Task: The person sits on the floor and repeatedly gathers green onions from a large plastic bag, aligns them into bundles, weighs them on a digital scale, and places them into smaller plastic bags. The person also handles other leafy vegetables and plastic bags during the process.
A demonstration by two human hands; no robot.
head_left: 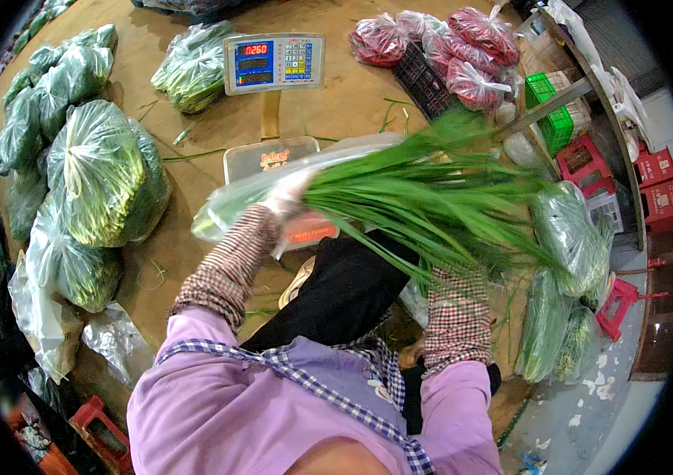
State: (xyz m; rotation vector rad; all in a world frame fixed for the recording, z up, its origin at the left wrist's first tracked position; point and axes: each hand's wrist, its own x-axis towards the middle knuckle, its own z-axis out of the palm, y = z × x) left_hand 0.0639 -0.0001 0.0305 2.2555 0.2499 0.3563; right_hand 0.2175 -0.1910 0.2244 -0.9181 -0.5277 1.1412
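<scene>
My left hand [292, 194], pale and slightly smeared by motion, is closed round a large bunch of garlic chives [423, 186]. Their long, flat green leaves fan out to the right, blurred at the tips. A clear plastic bag [230, 204] lies along the bunch, reaching left past my hand. Below them, a digital scale's platform [248, 156] is partly covered; its display panel [274, 63] stands beyond, lit red. My right forearm, in a checked sleeve cover [459, 321], reaches up under the leaves, which hide my right hand and its fingers.
Bagged green vegetables [99, 174] are heaped at the left, with another bag [194, 67] beside the display. Red-filled bags [439, 47] and a black crate [423, 79] stand at the far right. More bagged greens [570, 237] lie near a red stool [617, 307] and wooden rack [550, 115].
</scene>
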